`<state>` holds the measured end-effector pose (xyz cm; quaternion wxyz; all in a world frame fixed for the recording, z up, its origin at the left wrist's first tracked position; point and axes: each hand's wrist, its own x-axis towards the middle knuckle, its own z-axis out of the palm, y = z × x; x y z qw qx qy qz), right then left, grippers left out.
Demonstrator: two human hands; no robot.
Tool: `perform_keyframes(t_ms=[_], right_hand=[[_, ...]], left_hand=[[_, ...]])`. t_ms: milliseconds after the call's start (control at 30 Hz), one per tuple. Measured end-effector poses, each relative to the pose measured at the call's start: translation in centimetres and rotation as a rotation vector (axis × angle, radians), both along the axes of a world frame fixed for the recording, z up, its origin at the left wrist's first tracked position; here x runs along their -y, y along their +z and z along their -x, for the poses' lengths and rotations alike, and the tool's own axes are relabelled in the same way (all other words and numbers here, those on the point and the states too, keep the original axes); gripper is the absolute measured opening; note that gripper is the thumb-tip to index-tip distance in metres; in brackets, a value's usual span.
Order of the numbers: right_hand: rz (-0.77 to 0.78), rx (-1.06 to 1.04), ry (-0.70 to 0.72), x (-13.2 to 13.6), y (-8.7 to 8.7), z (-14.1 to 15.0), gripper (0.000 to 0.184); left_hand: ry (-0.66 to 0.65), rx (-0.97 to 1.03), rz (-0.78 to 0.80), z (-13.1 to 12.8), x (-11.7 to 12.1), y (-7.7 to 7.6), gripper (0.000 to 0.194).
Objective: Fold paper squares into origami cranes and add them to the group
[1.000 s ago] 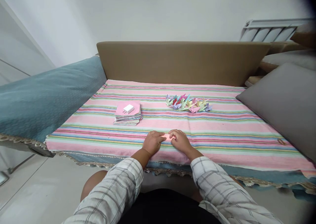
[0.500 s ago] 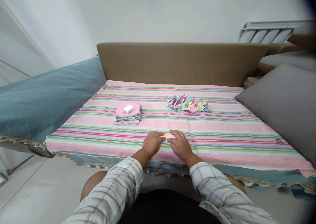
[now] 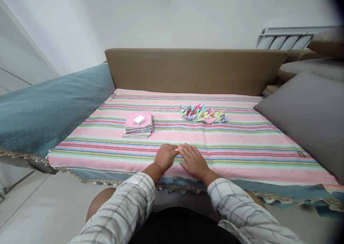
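A small pink-orange piece of folded paper (image 3: pixel 177 149) lies on the striped cloth, mostly hidden under my hands. My left hand (image 3: pixel 165 157) is closed, thumb and fingers gripping the paper's left end. Laid flat over the rest of the paper is my right hand (image 3: pixel 194 160), its fingers stretched out and its thumb apart. Beyond the hands, a group of folded paper cranes (image 3: pixel 203 115) in several colours sits close together. To the left stands a stack of square paper sheets (image 3: pixel 129 117), with a white charger plug (image 3: pixel 139 120) on top.
The striped cloth (image 3: pixel 236 143) covers the sofa seat, with the brown backrest (image 3: pixel 188 70) behind. A teal-covered armrest (image 3: pixel 59 104) bounds the left side. Grey cushions (image 3: pixel 303 111) lie at the right, and a small brown object (image 3: pixel 303 154) rests near them.
My right hand has gone from pinching the paper's right end to lying flat across it, covering most of it. My left hand stays at the left end. The view has tilted slightly up.
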<state>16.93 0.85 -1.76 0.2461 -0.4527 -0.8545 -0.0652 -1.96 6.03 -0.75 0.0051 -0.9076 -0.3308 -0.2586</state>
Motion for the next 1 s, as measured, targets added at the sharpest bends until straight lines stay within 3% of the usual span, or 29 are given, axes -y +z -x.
perform_keyframes(t_ms=[200, 400, 667, 833, 1000], right_hand=[[0.106, 0.111, -0.074, 0.6, -0.4, 0.0, 0.061], [0.129, 0.12, -0.089, 0.6, -0.4, 0.0, 0.058], [0.12, 0.108, -0.091, 0.7, -0.1, 0.2, 0.055], [0.108, 0.1, -0.093, 0.6, -0.1, 0.2, 0.055], [0.103, 0.083, -0.099, 0.6, -0.2, 0.3, 0.055]], left_hand=[[-0.028, -0.038, -0.006, 0.2, -0.2, 0.1, 0.026], [-0.19, -0.165, -0.088, 2.6, -0.2, 1.1, 0.035], [-0.055, -0.085, -0.028, 5.0, 0.2, 1.0, 0.028], [0.14, 0.124, -0.035, 4.1, 0.7, 1.6, 0.026], [-0.054, -0.074, -0.155, 1.7, 2.0, 2.3, 0.037]])
